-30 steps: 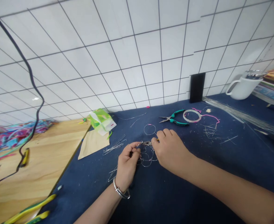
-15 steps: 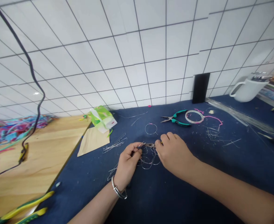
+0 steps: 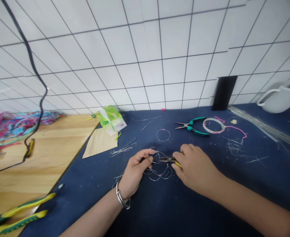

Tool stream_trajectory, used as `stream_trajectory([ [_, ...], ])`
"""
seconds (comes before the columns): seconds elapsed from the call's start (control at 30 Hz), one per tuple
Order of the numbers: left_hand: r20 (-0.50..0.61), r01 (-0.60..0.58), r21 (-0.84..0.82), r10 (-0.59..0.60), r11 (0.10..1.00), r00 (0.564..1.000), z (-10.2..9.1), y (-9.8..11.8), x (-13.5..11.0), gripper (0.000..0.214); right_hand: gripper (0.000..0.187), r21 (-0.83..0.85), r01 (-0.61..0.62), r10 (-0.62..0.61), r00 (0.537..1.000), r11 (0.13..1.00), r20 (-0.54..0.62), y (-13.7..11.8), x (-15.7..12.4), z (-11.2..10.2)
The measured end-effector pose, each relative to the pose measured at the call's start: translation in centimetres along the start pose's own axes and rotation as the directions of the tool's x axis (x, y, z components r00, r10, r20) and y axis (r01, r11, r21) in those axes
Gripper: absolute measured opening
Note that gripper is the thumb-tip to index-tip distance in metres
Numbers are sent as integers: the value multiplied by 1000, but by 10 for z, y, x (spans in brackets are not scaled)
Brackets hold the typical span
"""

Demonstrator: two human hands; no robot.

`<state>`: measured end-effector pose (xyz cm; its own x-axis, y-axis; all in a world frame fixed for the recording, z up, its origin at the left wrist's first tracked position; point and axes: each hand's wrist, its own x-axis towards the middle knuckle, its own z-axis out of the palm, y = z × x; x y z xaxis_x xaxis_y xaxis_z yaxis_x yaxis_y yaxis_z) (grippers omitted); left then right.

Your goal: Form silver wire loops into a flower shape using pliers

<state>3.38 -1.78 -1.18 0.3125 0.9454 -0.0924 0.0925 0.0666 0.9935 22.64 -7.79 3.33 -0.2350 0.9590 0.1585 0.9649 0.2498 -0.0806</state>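
Observation:
Between thumb and fingers, my left hand [image 3: 135, 168] pinches a thin silver wire loop [image 3: 162, 153]. A silver bangle [image 3: 121, 197] circles that wrist. My right hand [image 3: 196, 168] is wrapped round the yellow handles of small pliers [image 3: 168, 159], whose jaws point left at the loop. Whether the jaws grip the wire I cannot tell. Under my hands lie more wire loops with tiny pink beads [image 3: 160, 176]. Farther back, a single wire ring [image 3: 163, 135] rests on the dark blue cloth [image 3: 159, 210].
Teal-handled pliers [image 3: 193, 126] lie beside a round clear dish [image 3: 214, 125] with pink beads. Bent wires [image 3: 123, 148] and a green packet [image 3: 111, 119] are at left. Yellow-green pliers [image 3: 23, 210] sit front left. A white mug [image 3: 278, 98] stands at right; a black cable [image 3: 32, 62] hangs left.
The pliers in my right hand have moved slightly right, away from my left fingertips, and a wire loop now shows between them. The camera view has shifted a little.

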Motion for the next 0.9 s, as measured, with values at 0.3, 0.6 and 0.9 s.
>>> stream_trajectory([
  [0.3,34,48,-119,-44,992,998,-3,5,2,20,19,323,-55,16,992,945,123,19,6,-11],
  [0.6,-38,-72,107,77,992,996,-5,4,1,23,20,293,-57,24,993,954,113,18,6,-6],
  [0.9,-53,-135,238,152,962,987,3,4,-3,23,21,51,-83,84,997,995,0,1,5,4],
])
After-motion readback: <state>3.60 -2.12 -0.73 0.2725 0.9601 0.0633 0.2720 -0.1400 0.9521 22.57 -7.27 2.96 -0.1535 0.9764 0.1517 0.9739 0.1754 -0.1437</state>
